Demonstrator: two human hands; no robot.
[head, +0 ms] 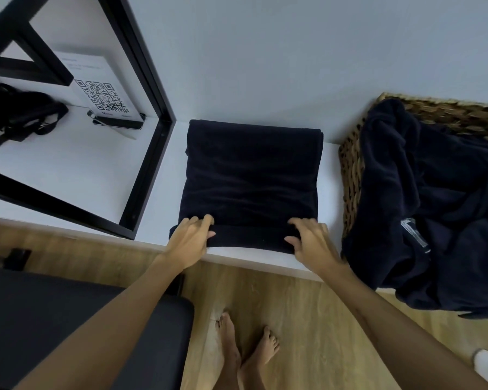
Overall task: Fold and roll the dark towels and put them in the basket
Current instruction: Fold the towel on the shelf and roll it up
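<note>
A white shelf is set against a pale wall — a black frame is fixed left; wood floor is seen below.

The wicker basket runs off the right edge, its inside hidden under dark cloth.

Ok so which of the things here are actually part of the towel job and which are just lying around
Part of the job:
folded dark towel, gripped at its near edge by the left hand and right hand
wicker basket
loose dark towels draped over the basket

Just lying about:
QR code sign
black bag
black chair
</note>
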